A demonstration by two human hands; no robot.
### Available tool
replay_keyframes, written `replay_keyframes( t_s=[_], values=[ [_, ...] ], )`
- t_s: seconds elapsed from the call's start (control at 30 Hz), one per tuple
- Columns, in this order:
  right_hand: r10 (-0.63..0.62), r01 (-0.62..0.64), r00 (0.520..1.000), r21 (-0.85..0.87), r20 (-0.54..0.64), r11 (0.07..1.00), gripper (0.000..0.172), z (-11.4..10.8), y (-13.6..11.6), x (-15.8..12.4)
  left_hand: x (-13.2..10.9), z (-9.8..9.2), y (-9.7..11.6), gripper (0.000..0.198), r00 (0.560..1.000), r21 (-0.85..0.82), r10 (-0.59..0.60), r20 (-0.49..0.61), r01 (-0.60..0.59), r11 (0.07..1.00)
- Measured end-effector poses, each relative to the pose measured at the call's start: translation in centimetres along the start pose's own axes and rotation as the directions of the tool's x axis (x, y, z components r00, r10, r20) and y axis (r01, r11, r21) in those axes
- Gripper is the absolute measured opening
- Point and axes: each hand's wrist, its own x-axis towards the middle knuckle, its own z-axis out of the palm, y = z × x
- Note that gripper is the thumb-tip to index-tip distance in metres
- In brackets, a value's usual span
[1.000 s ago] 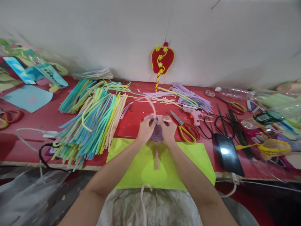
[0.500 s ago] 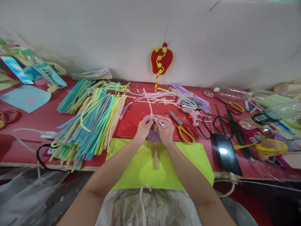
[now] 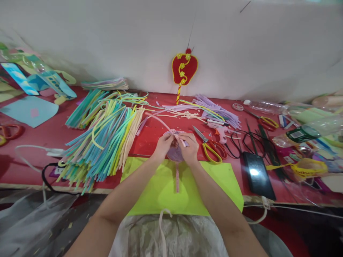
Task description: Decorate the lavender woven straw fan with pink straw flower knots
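Both of my hands are at the top edge of a purple fan-shaped piece (image 3: 175, 155) made of pipe cleaners. Its pink stick handle (image 3: 177, 178) points toward me over a yellow-green sheet (image 3: 147, 194). My left hand (image 3: 164, 145) pinches a pink pipe cleaner (image 3: 160, 121), whose free end slants up and to the left. With fingers closed, my right hand (image 3: 189, 145) grips the fan's upper right edge, and a short pale lilac bit shows between its fingers. The fingertips hide the spot where strand and edge meet.
Bundles of coloured pipe cleaners (image 3: 99, 142) lie at left, purple ones (image 3: 217, 109) behind. Scissors (image 3: 211, 146), a pink glue gun (image 3: 222, 135) and a black phone (image 3: 258, 175) are to the right. A red-and-yellow fan (image 3: 184, 69) stands against the wall.
The pink pipe cleaner's free end has swung down to the left, from nearly upright to a slant. Both hands stay at the fan's top edge.
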Motion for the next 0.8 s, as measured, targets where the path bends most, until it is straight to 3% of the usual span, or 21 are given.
replay_keyframes(
  t_s=[0.17, 0.47, 0.7, 0.8],
  values=[
    [-0.018, 0.019, 0.998, 0.014, -0.054, 1.000, 0.011, 0.19, -0.27, 0.07, 0.06, 0.23, -0.24, 0.018, 0.996, 0.005, 0.078, -0.040, -0.078, 0.997],
    [0.178, -0.167, 0.983, 0.173, -0.051, 0.971, 0.014, 0.50, 0.17, 0.21, 0.32, 0.19, -0.53, 0.024, 0.998, -0.046, 0.059, 0.024, -0.058, 0.997],
    [0.237, -0.230, 0.971, 0.166, -0.023, 0.959, 0.018, 0.40, 0.06, 0.24, 0.59, -0.15, -0.59, 0.024, 0.993, 0.136, 0.112, 0.021, -0.114, 0.984],
    [0.260, -0.257, 0.966, 0.155, 0.003, 0.954, 0.021, 0.43, 0.32, 0.24, 0.38, -0.24, -0.56, 0.020, 0.979, 0.367, 0.203, -0.007, -0.186, 0.912]
  ],
)
